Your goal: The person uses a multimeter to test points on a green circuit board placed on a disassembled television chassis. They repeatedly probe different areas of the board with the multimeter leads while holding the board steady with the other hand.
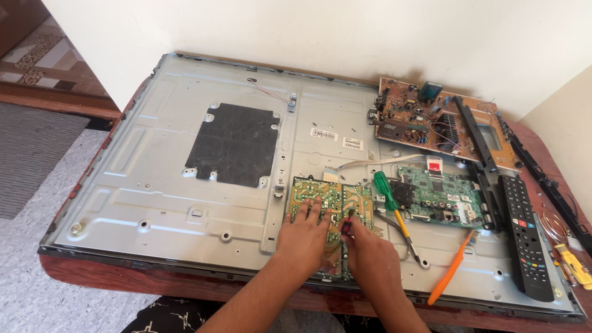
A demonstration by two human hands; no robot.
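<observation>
My left hand lies flat, fingers spread, on a green-yellow circuit board that rests solder side up on the grey metal back of a flat television panel. My right hand sits just right of it, pinching a small red-and-black tool whose tip touches the board. A green-handled screwdriver lies beside the board, right of my right hand.
A green main board lies right of the screwdriver, a brown board leans at the back right. An orange tool, a black remote and a yellow tool lie at the right. A black pad covers the panel's middle.
</observation>
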